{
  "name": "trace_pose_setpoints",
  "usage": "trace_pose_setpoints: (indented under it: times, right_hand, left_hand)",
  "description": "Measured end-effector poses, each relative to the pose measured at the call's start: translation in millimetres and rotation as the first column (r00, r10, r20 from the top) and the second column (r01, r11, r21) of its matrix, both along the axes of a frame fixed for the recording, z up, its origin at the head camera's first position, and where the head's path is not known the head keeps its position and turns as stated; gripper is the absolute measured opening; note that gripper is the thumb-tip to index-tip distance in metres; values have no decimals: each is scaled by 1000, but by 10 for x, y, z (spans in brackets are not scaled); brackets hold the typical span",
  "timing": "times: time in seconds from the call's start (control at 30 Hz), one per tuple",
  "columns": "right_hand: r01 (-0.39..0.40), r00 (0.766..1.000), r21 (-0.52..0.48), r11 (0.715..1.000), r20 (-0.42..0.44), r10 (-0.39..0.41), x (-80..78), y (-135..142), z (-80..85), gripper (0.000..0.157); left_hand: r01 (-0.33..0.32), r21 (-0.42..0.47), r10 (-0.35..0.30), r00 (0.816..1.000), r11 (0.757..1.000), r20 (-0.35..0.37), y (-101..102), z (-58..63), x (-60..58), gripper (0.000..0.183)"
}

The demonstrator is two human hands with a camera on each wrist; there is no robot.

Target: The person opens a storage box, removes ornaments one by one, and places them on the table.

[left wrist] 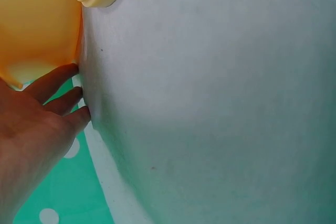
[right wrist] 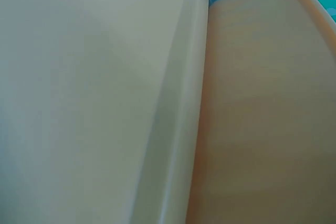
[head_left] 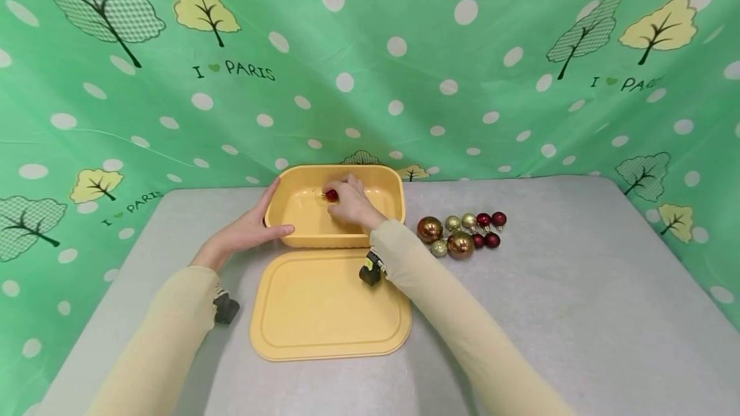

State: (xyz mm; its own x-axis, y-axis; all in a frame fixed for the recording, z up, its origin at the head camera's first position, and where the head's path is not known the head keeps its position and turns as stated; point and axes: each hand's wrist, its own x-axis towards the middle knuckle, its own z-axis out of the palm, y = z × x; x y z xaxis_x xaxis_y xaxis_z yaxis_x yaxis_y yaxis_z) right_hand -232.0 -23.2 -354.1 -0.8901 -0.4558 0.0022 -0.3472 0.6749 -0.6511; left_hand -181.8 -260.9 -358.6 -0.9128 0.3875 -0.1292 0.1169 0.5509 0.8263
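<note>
A yellow rectangular plastic box (head_left: 300,217) stands open at the back of the table. Inside it, my right hand (head_left: 351,203) pinches a small shiny red bauble (head_left: 331,196) with a gold cap, low over the box floor. My left hand (head_left: 254,223) rests against the box's left end, its thumb along the near rim and its fingers straight along the outer side. In the left wrist view those fingers (left wrist: 60,95) spread beside the box wall (left wrist: 42,19). Flat in front of the box lies its yellow lid (head_left: 329,307); the right forearm passes over the lid's right edge.
Right of the box is a cluster of baubles: large bronze ones (head_left: 460,244), small gold ones (head_left: 453,223) and small dark red ones (head_left: 498,219). A green printed curtain (head_left: 370,108) hangs behind the grey table (head_left: 566,300).
</note>
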Motion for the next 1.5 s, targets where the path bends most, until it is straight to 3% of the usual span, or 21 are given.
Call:
trace_pose_setpoints:
  times: [0.23,0.5,0.83,1.17,1.5]
  right_hand:
    - [-46,999,26,999,-18,46,-30,1,-26,39]
    - [-81,993,-61,995,75,86,-42,10,-43,24]
    - [-82,979,-149,985,174,108,-3,20,-50,20]
    - [-38,927,-402,915,327,182,97,58,3,31]
    - [-35,948,-524,851,253,195,231,214,140,32]
  left_hand:
    - [-1,-14,1,1000,1000,-2,12,8,2,106]
    - [5,-4,-5,1000,1000,-7,30,5,-13,107]
    - [2,-20,-2,1000,1000,3,35,-2,1,107]
    - [-1,-16,1,1000,1000,-6,32,-11,20,105]
    - [-7,-34,7,1000,999,-12,20,7,2,106]
